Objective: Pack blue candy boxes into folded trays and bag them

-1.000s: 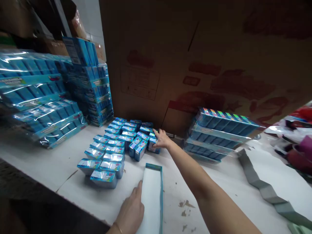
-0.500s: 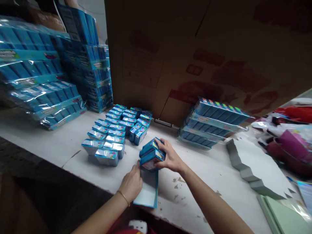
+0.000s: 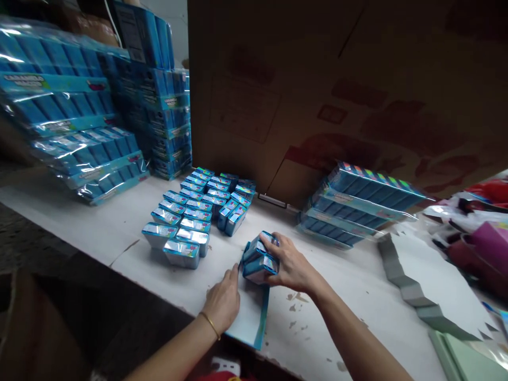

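My right hand (image 3: pixel 293 264) is closed around two small blue boxes (image 3: pixel 259 269) held side by side. They are at the far end of a shallow blue-edged cardboard tray (image 3: pixel 248 312) with a pale inside, which lies near the table's front edge. My left hand (image 3: pixel 223 300), with a bracelet at the wrist, has its fingers closed at the tray's left edge, beside the boxes. To the left of the hands stand several loose blue boxes (image 3: pixel 181 253) in rows, with shiny tops.
Film-wrapped stacks of blue boxes (image 3: pixel 75 106) rise at the left. Another wrapped stack (image 3: pixel 349 206) is at the right, before a large brown carton (image 3: pixel 254 74). Flat grey-white cardboard pieces (image 3: pixel 424 280) and colourful bags (image 3: pixel 488 238) lie farther right on the white table (image 3: pixel 321 317).
The view has shifted slightly, so things sit farther right. The two boxes in my right hand are now tilted more upright at the tray's far end. My left hand stays at the tray's edge.
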The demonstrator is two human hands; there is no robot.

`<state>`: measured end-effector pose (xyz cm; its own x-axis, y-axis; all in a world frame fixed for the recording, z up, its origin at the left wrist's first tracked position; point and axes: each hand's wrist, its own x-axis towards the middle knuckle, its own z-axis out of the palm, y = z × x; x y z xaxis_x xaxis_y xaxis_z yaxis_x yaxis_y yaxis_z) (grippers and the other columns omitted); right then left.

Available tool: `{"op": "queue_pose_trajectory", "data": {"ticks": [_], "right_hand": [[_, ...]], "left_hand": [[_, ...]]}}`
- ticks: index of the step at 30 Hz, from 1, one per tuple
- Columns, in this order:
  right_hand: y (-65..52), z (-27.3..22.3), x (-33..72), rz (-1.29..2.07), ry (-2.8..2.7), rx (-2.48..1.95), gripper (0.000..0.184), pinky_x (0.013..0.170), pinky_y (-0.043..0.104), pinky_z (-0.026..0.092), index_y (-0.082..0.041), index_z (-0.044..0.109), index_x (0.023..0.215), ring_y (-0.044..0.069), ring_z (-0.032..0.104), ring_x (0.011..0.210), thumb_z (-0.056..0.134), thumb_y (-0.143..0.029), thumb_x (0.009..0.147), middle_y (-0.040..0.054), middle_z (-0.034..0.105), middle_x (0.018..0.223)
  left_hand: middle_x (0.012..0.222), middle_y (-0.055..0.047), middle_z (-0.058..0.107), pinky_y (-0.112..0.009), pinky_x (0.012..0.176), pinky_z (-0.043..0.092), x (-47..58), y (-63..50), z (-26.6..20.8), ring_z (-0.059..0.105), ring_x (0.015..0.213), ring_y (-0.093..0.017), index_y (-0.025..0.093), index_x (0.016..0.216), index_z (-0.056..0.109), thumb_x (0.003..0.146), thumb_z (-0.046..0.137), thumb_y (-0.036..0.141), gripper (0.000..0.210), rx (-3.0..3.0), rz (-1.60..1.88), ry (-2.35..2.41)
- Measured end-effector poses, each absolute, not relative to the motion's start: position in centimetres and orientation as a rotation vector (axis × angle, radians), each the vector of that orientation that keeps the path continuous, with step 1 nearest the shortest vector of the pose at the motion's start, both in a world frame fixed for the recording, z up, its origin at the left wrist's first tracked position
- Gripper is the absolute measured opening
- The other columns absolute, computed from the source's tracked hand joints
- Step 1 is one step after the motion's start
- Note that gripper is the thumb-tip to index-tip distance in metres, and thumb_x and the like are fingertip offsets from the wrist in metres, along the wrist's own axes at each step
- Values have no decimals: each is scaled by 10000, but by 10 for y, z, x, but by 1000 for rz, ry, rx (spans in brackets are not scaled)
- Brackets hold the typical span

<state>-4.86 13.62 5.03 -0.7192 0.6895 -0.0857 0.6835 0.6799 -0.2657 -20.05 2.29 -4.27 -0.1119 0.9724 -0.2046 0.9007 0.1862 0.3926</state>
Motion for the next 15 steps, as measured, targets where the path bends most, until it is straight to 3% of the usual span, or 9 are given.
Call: {"op": "queue_pose_trajectory", "data": {"ticks": [6, 10, 13, 15], "right_hand": [[129, 31, -55, 355, -2827, -1256, 921, 886, 429, 347, -289, 249, 1341, 341, 292, 1156, 669, -463, 539, 125, 274, 1307], [127, 12, -56, 247, -2799, -1322, 996, 953, 572, 176, -248, 174, 1365, 402, 118, 1245, 660, -517, 539, 138, 159, 1398], [126, 21, -60, 317, -2850, -1198, 953, 927, 657, 24, -267, 156, 1365, 398, 17, 1272, 582, -617, 587, 104, 113, 1428], [121, 33, -77, 458, -2765, -1055, 887, 971, 606, 26, -271, 120, 1369, 340, 17, 1292, 530, -609, 658, 78, 84, 1437]], "left_hand": [[1159, -134, 466, -361, 707, 426, -194, 26, -43, 587, 799, -226, 195, 1341, 192, 772, 312, 131, 585, 1742, 262, 2032], [1111, -129, 484, -360, 711, 440, -190, 26, -41, 582, 799, -229, 171, 1332, 237, 797, 320, 181, 541, 1742, 380, 1965], [1062, -98, 493, -334, 774, 442, -205, 13, -36, 556, 872, -208, 194, 1309, 284, 841, 322, 303, 482, 1764, 664, 1882], [1078, -92, 472, -324, 863, 408, -227, 0, -32, 499, 991, -199, 205, 1284, 306, 852, 326, 313, 445, 1732, 1019, 1947]]}}
